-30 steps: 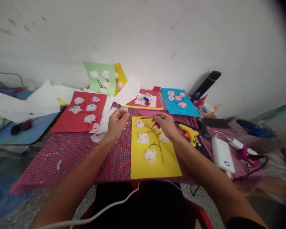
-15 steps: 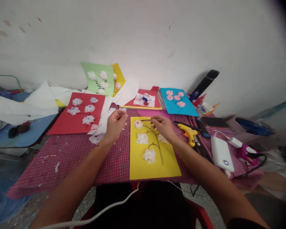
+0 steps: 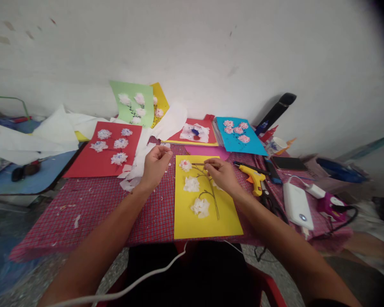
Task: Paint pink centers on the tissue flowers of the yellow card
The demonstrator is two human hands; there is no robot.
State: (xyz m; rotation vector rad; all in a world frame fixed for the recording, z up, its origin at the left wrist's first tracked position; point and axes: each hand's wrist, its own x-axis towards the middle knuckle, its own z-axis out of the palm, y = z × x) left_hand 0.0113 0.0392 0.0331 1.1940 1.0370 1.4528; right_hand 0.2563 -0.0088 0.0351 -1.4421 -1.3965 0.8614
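Observation:
A yellow sheet (image 3: 208, 228) lies in front of me, with a drawn branch (image 3: 215, 200) and white crumpled-paper flowers on it. The top-left flower (image 3: 185, 165) has red marks at its middle. My right hand (image 3: 223, 175) pinches a thin brown stick-like tool (image 3: 198, 164), its tip pointing at that flower; whether it is a brush I cannot tell. This hand partly covers a flower on the right. My left hand (image 3: 155, 167) hovers left of the sheet, fingertips pressed together; anything between them is too small to make out.
Left stands a red sheet (image 3: 80, 164) with flowers, a green one (image 3: 115, 96) behind. White paper scraps (image 3: 131, 183) lie near my left wrist. Rightward are a blue sheet (image 3: 230, 143), a yellow glue gun (image 3: 257, 181), scissors (image 3: 272, 202), a white power bank (image 3: 297, 204) and a cup (image 3: 277, 146).
My right hand has shifted slightly to the right and down, drawing the tool's tip a little away from the top-left flower. The left hand stays nearly still.

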